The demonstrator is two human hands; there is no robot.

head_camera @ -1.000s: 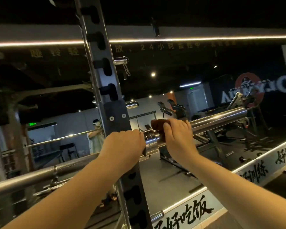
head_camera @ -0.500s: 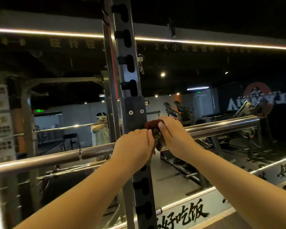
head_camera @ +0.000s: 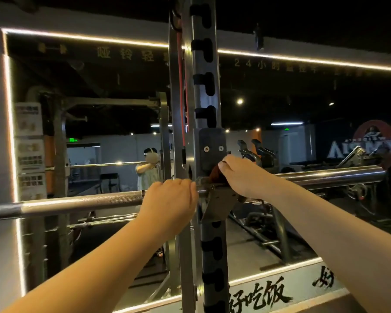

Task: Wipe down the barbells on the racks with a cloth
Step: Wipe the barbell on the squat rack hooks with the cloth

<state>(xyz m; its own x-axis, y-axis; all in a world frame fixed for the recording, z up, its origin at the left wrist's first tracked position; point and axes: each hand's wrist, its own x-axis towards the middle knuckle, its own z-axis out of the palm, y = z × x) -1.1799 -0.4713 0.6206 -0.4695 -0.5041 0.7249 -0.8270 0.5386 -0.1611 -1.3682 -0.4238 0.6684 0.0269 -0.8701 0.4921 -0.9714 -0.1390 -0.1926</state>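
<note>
A steel barbell (head_camera: 81,201) lies across the view, resting on the hook of a black rack upright (head_camera: 209,141); its thick polished sleeve (head_camera: 330,175) runs off to the right. My left hand (head_camera: 171,199) grips the knurled shaft just left of the upright. My right hand (head_camera: 242,175) holds a dark red cloth (head_camera: 217,173) pressed against the bar right beside the upright, at the inner end of the sleeve. Most of the cloth is hidden under my fingers.
A large wall mirror (head_camera: 113,123) with a lit frame stands behind the rack and reflects a person, a second bar and gym machines (head_camera: 262,154). A red band (head_camera: 180,91) hangs along the upright. A low ledge with painted characters (head_camera: 266,294) runs below.
My right hand with the cloth has slid left along the sleeve to the upright, now covering the collar. My view has shifted left, so the upright sits nearer the centre.
</note>
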